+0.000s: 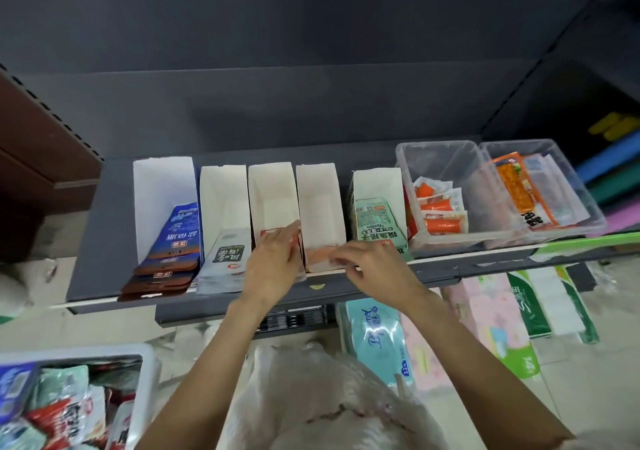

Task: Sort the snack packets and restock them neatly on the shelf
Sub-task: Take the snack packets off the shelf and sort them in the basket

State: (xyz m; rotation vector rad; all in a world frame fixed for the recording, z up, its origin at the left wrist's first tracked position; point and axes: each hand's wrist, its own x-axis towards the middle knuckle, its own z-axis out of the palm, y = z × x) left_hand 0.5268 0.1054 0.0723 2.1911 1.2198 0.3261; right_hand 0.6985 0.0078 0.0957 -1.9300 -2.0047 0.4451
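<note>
Overhead, dark shelf [104, 235] (tiled floor [588, 363] below); both grips' state unclear.

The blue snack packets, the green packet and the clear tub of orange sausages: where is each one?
blue snack packets [180, 238], head view, on the front of the top packet.
green packet [375, 223], head view, on its printed face.
clear tub of orange sausages [446, 159], head view, on its bare back wall.

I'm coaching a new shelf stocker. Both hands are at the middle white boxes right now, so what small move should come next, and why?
Probably slide the orange packet back into the fourth white box. The right hand pinches that packet at the box's front lip, and the box behind it looks empty. The left hand rests on a packet at the third white box beside it.
</note>
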